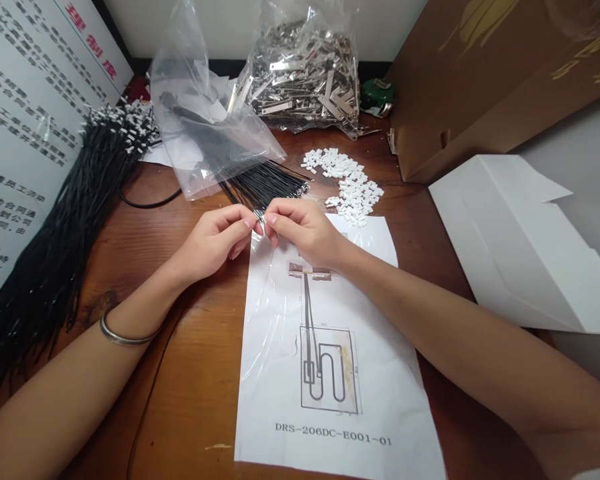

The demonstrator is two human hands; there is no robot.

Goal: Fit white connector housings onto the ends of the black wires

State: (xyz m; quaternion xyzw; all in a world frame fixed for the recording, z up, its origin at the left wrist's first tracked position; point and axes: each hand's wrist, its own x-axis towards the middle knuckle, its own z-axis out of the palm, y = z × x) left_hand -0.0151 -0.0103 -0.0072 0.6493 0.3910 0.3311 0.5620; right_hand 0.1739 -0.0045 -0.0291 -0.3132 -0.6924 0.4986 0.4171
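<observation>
My left hand (215, 240) and my right hand (303, 230) meet fingertip to fingertip above the top edge of a printed drawing sheet (330, 373). Both are pinched closed on something small between them; it is too small to name, though a thin black wire (150, 393) trails from under my left forearm. Just beyond my fingers lies a fan of thin black wires (267, 187) spilling from a clear plastic bag (205, 127). A heap of small white plastic pieces (347, 183) sits to the right of them.
A thick bundle of black wires with white ends (65, 227) lies along the left. A bag of metal clips (305, 73) stands at the back. A brown cardboard box (485, 73) and a white folded carton (520, 247) are on the right.
</observation>
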